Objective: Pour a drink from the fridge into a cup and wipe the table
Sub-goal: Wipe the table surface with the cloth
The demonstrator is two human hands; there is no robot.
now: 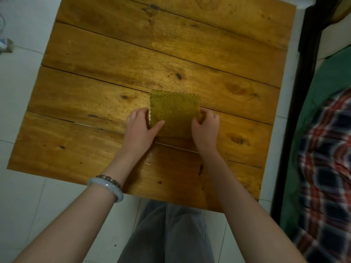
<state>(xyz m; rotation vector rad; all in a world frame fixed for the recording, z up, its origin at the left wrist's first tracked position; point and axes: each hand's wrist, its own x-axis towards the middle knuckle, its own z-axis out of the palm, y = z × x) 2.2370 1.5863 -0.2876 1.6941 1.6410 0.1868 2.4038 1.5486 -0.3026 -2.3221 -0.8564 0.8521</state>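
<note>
The green cloth is being pinched at both sides by the left hand and right hand. The shiny spot nearer on the table could be getting missed.

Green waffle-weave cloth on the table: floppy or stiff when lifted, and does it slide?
The green waffle-weave cloth lies thin and flat, so probably floppy and light. Its bumpy weave likely drags on the plank wooden table rather than gliding.
</note>
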